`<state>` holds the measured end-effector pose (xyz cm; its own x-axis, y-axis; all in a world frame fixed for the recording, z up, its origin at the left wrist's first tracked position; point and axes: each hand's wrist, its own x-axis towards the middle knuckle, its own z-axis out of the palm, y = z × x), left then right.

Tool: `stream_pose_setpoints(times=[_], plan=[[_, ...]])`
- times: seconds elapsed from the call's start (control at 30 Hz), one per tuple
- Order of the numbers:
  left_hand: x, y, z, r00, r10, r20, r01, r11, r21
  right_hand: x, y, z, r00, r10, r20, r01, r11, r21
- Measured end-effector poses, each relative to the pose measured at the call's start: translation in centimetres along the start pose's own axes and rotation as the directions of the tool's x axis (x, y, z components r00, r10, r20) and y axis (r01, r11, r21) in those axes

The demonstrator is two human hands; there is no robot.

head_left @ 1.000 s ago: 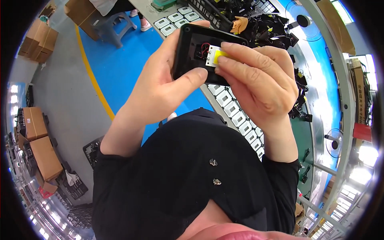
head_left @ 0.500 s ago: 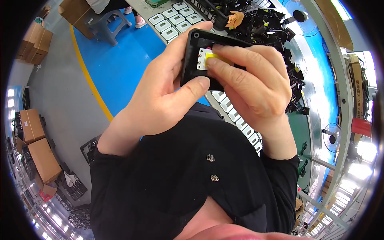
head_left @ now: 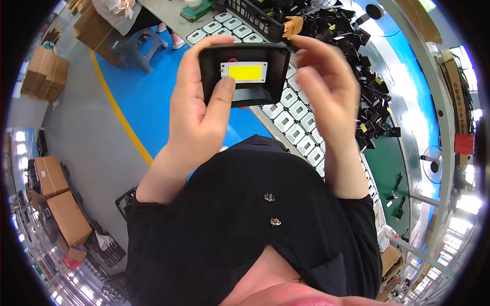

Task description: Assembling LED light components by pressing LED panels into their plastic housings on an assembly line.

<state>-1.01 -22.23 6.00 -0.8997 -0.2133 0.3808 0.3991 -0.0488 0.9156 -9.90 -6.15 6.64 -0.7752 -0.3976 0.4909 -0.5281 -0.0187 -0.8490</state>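
Note:
My left hand (head_left: 196, 115) grips a black rectangular lamp housing (head_left: 276, 76) by its left side, with the thumb inside the opening. Within the housing lies a white LED plate with a yellow panel (head_left: 246, 72); my left thumb tip rests on the plate's lower left corner. A bit of red wire (head_left: 232, 60) shows above the plate. My right hand (head_left: 331, 92) is just off the housing's right side, blurred, thumb and fingers apart with nothing seen between them. Behind the hands, rows of white square frames (head_left: 296, 133) with dark rims lie on the workbench.
A black crate (head_left: 255, 18) stands at the bench's far side, beside a heap of black housings and cables (head_left: 352, 48). A tan glove-like piece (head_left: 293, 25) lies on the heap. Far left are a grey stool (head_left: 140, 48), a seated person (head_left: 120, 13) and cardboard boxes (head_left: 46, 71).
My right hand has come off the LED plate and moved right, its fingers opening. My left hand has turned the housing level and shifted it left, its thumb now on the plate.

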Motion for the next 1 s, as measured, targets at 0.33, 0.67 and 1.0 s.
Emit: stream_pose_setpoints(times=[0.33, 0.67, 1.0], plan=[[0.3, -2.4, 0.4, 0.98, 0.199, -0.022, -0.183, 0.933, 0.309, -0.4, 0.7, 1.9, 0.96, 0.197, 0.2, -0.191, 0.98, -0.046], [-2.9, -4.9, -3.7, 0.839, -0.51, 0.192, 0.512, 0.858, 0.04, -1.8, 6.4, 2.2, 0.539, 0.61, 0.582, -0.702, 0.706, -0.09], [-8.7, -6.7, -10.2, 0.763, -0.639, -0.103, 0.643, 0.766, 0.015, 17.9, 15.6, -4.4, 0.874, 0.483, -0.051, -0.357, 0.711, 0.606]])
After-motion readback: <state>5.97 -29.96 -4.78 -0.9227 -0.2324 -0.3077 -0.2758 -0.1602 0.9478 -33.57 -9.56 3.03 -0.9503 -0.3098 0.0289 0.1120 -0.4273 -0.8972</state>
